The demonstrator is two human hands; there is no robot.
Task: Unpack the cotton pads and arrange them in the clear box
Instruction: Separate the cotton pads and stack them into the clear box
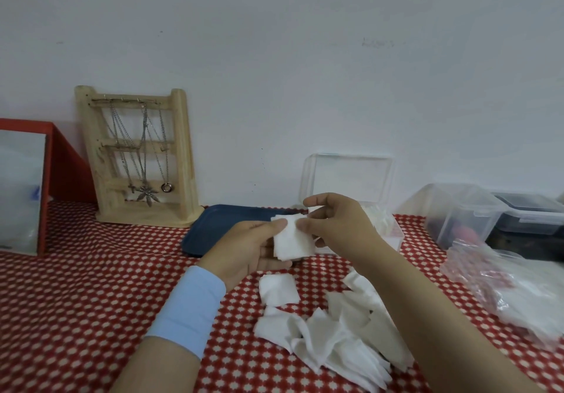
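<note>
Both hands are raised over the red patterned cloth and share a small stack of square white cotton pads. My left hand grips the stack from the left with thumb on top. My right hand pinches its right edge between thumb and forefinger. Behind my right hand stands the clear box with its lid tipped up against the wall; white pads show inside it. A loose heap of cotton pads lies on the cloth below my hands.
A dark blue tray lies behind my left hand. A wooden jewellery stand with necklaces stands at the wall, a red-framed mirror far left. Clear plastic containers and a crumpled plastic bag sit at the right.
</note>
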